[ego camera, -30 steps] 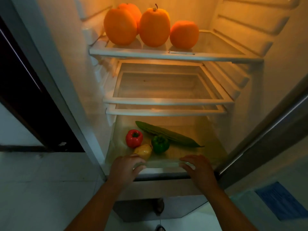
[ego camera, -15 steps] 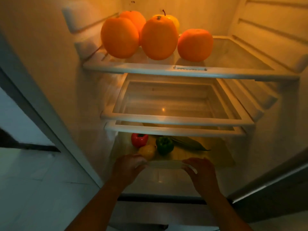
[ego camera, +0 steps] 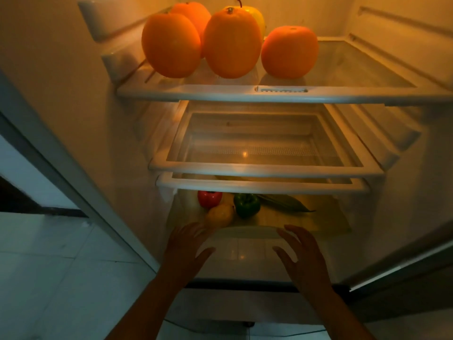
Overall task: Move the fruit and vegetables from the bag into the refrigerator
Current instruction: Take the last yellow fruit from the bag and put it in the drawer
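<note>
The refrigerator stands open before me. Its clear crisper drawer (ego camera: 245, 251) at the bottom holds a red pepper (ego camera: 209, 199), a yellow pepper (ego camera: 220, 215), a green pepper (ego camera: 246, 205) and a long green cucumber (ego camera: 286, 203). My left hand (ego camera: 186, 249) and my right hand (ego camera: 301, 256) hover with spread fingers at the drawer's front, holding nothing. On the top shelf (ego camera: 220, 93) sit several oranges (ego camera: 231, 42) and a yellow apple (ego camera: 257, 15) partly hidden behind them. No bag is in view.
Two bare glass shelves (ego camera: 264, 168) lie between the top shelf and the drawer. The fridge's left wall (ego camera: 73, 94) and the door frame (ego camera: 392, 266) at the right bound the opening. White floor tiles (ego camera: 49, 266) lie to the left.
The drawer has slid inward under the shelves, so less of the vegetables shows. Both hands have come off its front edge and spread open. My view has moved closer and tilted upward.
</note>
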### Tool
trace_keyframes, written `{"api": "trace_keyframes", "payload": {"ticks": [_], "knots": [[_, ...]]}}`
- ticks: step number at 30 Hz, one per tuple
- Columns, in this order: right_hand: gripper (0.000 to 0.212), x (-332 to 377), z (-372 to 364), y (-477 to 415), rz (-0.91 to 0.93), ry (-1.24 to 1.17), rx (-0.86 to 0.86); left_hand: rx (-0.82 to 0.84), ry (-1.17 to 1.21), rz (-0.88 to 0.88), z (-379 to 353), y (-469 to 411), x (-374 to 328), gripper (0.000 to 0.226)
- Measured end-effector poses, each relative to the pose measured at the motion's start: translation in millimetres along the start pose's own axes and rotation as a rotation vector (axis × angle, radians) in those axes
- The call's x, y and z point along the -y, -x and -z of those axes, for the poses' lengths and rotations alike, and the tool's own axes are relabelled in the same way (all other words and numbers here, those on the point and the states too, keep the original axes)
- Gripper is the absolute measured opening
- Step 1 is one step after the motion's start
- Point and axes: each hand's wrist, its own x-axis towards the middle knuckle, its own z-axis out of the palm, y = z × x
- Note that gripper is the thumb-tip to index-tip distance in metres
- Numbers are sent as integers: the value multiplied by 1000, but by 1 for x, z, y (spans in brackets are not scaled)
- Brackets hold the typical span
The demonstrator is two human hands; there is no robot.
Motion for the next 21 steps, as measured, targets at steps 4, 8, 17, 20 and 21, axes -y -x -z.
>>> {"api": "trace_keyframes", "payload": {"ticks": [4,8,17,20,21], "knots": [[52,3,-1,8,12,51,25,13,-42,-33,-6,9,-5,52],[53,5,-3,9,-16,106,57,25,-55,-51,-5,13,-5,60],[54,3,-6,3,-3,141,73,69,-66,-28,-9,6,-5,86],[55,-2,-8,-4,8,147,89,67,-79,-36,-6,-4,-6,92],[55,-3,-9,-7,12,150,94,68,-89,-35,-6,-8,-6,95]]}}
